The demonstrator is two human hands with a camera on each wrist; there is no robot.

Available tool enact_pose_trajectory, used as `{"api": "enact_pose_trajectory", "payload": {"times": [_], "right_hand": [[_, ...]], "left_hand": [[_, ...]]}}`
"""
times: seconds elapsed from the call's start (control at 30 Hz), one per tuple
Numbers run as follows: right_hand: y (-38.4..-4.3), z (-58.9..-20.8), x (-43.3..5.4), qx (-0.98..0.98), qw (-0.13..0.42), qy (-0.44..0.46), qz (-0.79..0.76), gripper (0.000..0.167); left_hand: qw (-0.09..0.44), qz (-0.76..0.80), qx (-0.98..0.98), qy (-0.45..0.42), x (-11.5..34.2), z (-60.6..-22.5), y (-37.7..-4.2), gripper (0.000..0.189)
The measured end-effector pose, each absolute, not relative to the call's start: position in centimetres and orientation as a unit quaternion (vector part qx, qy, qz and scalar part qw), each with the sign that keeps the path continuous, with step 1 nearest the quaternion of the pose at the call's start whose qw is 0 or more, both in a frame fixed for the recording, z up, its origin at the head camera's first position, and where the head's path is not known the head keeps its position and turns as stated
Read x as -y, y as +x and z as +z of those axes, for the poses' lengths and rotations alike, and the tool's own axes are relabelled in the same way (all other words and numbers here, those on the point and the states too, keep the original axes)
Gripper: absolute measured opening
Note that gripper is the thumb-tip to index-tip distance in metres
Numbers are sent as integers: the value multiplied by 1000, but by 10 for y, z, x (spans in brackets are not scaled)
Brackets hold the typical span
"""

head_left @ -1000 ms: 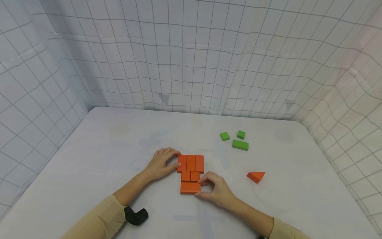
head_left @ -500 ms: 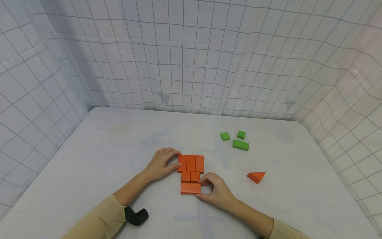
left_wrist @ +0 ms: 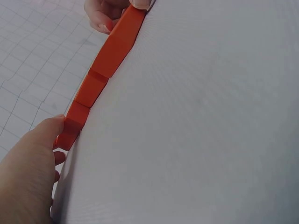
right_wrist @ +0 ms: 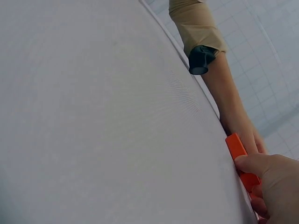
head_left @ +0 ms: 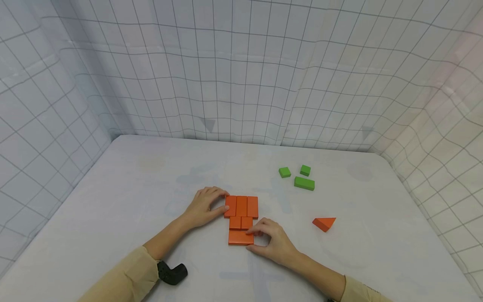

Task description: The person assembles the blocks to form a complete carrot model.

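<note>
Orange blocks lie flat together on the white table: three upright rectangular blocks side by side, including a middle one (head_left: 241, 206), two small squares (head_left: 240, 222) below them, and a wide rectangular block (head_left: 240, 238) nearest me. My left hand (head_left: 204, 207) holds the left rectangular block (head_left: 231, 204), thumb on its near part and a finger at its far corner. With thumb and index finger, my right hand (head_left: 276, 241) grips the right end of the wide block; the index fingertip lies over its top. In the right wrist view the thumb presses that block's (right_wrist: 235, 144) side.
Off to the right lies an orange triangular block (head_left: 323, 223). Farther back are a long green block (head_left: 304, 183) and two small green blocks, one left (head_left: 284, 172) and one right (head_left: 305, 170). White grid-lined curtains (head_left: 241, 84) stand behind the table and at both sides.
My right index finger has shifted left and nearer, from the wide block's far right corner onto its top. The thin gap behind that block has closed a little. My left hand stays put.
</note>
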State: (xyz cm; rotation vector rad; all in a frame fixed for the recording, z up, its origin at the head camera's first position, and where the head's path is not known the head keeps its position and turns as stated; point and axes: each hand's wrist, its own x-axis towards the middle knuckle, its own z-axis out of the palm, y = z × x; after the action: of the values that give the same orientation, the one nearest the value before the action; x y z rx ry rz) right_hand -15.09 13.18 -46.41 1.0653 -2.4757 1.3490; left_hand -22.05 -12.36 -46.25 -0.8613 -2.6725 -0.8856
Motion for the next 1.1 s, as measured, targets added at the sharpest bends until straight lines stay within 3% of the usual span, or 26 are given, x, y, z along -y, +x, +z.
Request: {"api": "enact_pose_trajectory", "payload": {"times": [0.3,1.1], "right_hand": [[-152,-469,-133,809,97,376,441,24],[-153,-470,-130,811,131,377,428,24]], "left_hand": [[101,-301,902,-292,123,-463,-221,35],[91,-303,904,-288,124,-465,-223,34]]}}
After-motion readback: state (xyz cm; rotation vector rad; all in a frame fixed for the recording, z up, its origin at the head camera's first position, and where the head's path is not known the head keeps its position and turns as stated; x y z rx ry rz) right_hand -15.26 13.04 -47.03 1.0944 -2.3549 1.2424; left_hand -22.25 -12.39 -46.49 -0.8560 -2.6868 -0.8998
